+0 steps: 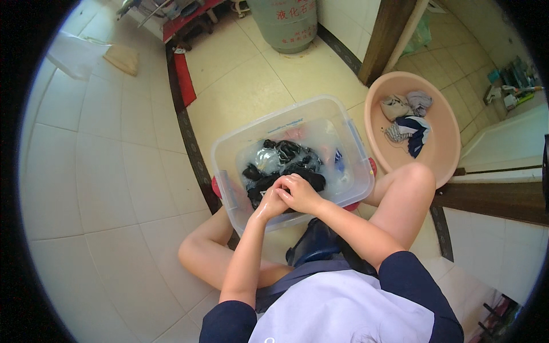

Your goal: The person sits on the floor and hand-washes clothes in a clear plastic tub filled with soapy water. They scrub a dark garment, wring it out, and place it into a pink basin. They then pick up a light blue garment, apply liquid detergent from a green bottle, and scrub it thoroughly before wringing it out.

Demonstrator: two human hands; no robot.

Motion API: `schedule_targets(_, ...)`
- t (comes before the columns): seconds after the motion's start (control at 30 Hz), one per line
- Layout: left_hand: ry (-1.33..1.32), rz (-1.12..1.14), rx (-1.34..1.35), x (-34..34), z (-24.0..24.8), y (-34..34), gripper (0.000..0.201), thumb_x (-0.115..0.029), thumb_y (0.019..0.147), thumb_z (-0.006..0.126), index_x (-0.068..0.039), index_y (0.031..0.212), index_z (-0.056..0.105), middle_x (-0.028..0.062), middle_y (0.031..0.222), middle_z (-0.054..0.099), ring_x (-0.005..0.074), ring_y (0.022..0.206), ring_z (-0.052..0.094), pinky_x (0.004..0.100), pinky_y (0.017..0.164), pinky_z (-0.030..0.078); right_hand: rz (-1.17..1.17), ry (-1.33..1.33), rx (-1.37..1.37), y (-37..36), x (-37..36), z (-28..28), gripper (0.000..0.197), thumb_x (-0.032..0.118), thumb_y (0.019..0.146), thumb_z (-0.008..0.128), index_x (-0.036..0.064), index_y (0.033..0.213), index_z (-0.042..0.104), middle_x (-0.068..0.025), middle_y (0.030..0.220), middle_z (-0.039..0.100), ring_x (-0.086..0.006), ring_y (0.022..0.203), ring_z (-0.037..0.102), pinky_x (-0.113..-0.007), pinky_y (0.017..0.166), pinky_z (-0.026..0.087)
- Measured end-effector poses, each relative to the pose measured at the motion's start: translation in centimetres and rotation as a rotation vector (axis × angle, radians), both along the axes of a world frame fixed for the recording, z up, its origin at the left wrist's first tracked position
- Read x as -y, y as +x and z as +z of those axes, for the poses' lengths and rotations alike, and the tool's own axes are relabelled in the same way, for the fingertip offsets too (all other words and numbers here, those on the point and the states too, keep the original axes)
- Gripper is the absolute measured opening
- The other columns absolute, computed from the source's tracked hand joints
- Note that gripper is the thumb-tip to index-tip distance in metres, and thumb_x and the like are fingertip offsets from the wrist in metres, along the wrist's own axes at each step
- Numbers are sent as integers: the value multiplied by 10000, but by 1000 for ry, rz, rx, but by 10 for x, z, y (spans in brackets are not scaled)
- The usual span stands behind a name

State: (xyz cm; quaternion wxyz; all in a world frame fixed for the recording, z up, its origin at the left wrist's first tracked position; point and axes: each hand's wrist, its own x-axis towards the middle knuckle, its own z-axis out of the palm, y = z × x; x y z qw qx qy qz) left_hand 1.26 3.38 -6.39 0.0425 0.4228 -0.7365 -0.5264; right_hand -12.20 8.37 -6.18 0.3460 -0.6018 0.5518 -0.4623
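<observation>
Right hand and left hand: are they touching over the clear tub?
Touching. The head view shows the right hand overlapping and pressed against the left hand on the dark wet garment in the tub.

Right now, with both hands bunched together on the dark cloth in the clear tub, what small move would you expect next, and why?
Probably another short rub of the dark cloth between the two fists. The left hand and right hand press together on one fold at the near side of the clear tub, the cloth is wet, and most of it lies unworked in the water.
</observation>
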Motion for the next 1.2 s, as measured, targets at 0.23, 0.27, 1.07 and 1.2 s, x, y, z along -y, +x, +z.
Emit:
schedule_targets(0.23, -5, 12, -324, -11, 43, 1, 409, -106, 777, 697, -23, 1156, 569, 84, 1123, 601, 159, 1038, 538, 295, 920, 399, -332, 400, 195, -56, 13, -52, 293, 287, 896, 538, 10, 928, 626, -156, 917, 633, -261, 873, 603, -351, 772, 461)
schedule_targets(0.27, 33, 51, -379, -13, 49, 1, 396, -104, 784, 686, -19, 1152, 569, 86, 1134, 598, 164, 1059, 529, 301, 939, 383, -219, 542, 401, -60, 13, -56, 462, 458, 901, 506, 24, 1006, 624, -110, 980, 647, -213, 920, 599, -333, 822, 448)
schedule_targets(1.07, 142, -98, 566, 63, -182, -10, 382, -259, 816, 598, -24, 1110, 532, 208, 1150, 542, 398, 1036, 522, 440, 847, 455, 323, 1058, -208, -48, 53, -190, 454, 302, 833, 576, 34, 1195, 522, -218, 1214, 530, -404, 1063, 525, -452, 933, 404)
schedule_targets(1.2, 755, 792, 24, 67, -166, -10, 376, -271, 901, 486, -31, 1190, 515, 136, 1149, 583, 335, 1060, 539, 427, 913, 417, -464, 1361, 451, -51, 75, -180, 498, 191, 815, 503, -124, 1198, 464, -245, 1182, 543, -279, 1068, 532, -381, 891, 412)
